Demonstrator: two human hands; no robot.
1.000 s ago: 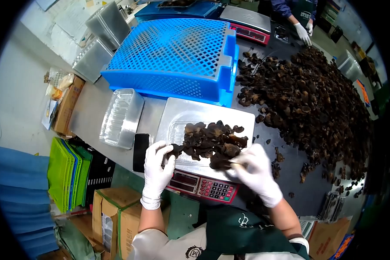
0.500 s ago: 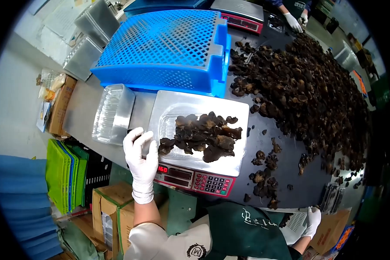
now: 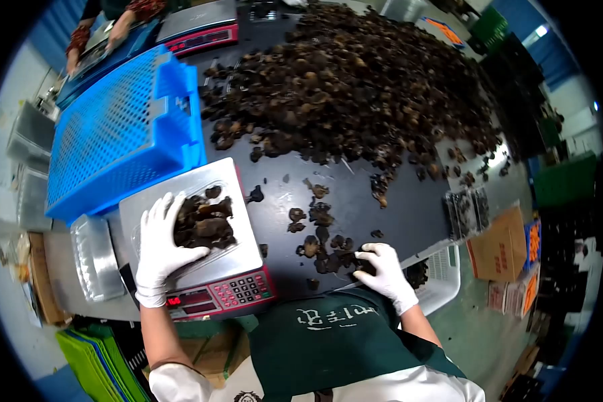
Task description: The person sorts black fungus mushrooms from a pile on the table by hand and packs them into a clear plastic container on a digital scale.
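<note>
My left hand point(image 3: 161, 244), in a white glove, lies over the left side of a clear plastic tray point(image 3: 208, 264), fingers stretched and thumb spread apart. Dark wood ear mushrooms point(image 3: 211, 224) fill the tray beside that hand. Beneath the tray is a digital scale point(image 3: 244, 221) with a red keypad front and a lit red display. My gloved right hand point(image 3: 386, 275) is at the table's near edge, thumb and fingers closed around a dark piece of wood ear mushroom at the edge of a small loose group point(image 3: 321, 251).
A large heap of wood ear mushrooms point(image 3: 368, 87) covers the far table. An upturned blue crate point(image 3: 120, 134) and stacked clear trays point(image 3: 97, 258) stand left. A white basket point(image 3: 442, 275) is below the near edge, right. Another person's hands point(image 3: 117, 33) work beyond the crate, near a second scale point(image 3: 201, 27).
The view has swung to the right. My left hand has moved from beside the scale onto the tray. My right hand has come from near the white basket to the loose mushrooms.
</note>
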